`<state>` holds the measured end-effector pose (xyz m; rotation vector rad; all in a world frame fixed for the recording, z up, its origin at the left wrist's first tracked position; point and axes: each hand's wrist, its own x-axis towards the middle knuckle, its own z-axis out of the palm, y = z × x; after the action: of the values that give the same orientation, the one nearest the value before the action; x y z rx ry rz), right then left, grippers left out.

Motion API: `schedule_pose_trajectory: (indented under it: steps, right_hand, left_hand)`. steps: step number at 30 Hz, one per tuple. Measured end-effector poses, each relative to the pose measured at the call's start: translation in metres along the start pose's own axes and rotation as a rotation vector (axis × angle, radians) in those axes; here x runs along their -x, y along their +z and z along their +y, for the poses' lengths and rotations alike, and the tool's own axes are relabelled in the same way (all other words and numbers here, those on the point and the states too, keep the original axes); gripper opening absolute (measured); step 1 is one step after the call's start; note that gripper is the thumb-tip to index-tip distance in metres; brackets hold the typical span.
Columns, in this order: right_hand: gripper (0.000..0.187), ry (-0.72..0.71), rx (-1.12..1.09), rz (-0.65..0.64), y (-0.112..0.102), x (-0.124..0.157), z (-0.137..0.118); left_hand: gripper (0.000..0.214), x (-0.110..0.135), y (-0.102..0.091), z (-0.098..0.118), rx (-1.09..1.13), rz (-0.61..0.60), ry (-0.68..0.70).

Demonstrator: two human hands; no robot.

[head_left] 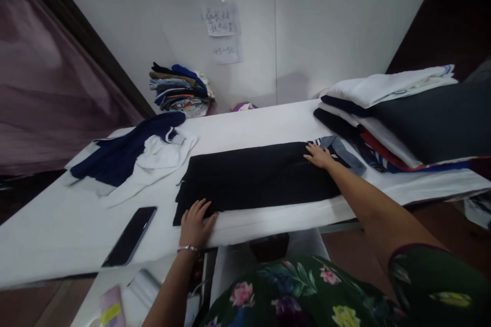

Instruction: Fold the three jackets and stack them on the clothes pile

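A black garment, folded into a long strip, lies flat across the white table. On its near left corner rests my left hand, fingers spread and flat. My right hand presses on the far right end with its fingers stretched out, beside a grey-blue collar-like part that sticks out at that end. Neither hand grips anything. Part of the cloth is hidden under my right hand and forearm.
To the left lie a crumpled navy garment and a white one. A phone sits near the front edge. Stacks of folded clothes stand at the back left and right. Handwritten paper notes hang on the wall.
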<state>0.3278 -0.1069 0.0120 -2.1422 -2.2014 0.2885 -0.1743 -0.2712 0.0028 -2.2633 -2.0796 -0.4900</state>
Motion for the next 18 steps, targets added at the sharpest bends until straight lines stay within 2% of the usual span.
schedule_pose_trajectory:
  steps: [2, 4, 6, 9, 14, 18]
  right_hand:
    - [0.056, 0.006, -0.013, 0.013, -0.004, 0.002, -0.004]
    - [0.054, -0.036, -0.023, 0.107, -0.005, 0.012, -0.009]
    - [0.05, -0.144, -0.057, 0.206, 0.0, 0.028, -0.013]
    - [0.043, -0.311, -0.108, 0.252, 0.014, 0.059, -0.01]
    - [0.044, -0.335, -0.107, 0.318, 0.028, 0.091, 0.003]
    - [0.043, -0.321, -0.084, 0.331, 0.023, 0.095, -0.006]
  left_hand:
    - [0.043, 0.001, -0.001, 0.003, 0.013, -0.007, -0.009]
    - [0.043, 0.002, -0.003, 0.006, 0.03, -0.027, -0.024]
    - [0.042, 0.002, -0.006, 0.008, 0.059, -0.054, -0.041]
    - [0.038, -0.003, -0.015, 0.01, 0.114, -0.072, -0.084]
    - [0.03, -0.034, -0.028, 0.008, 0.09, -0.016, -0.111]
    - [0.029, -0.061, -0.021, 0.005, 0.029, -0.083, -0.124]
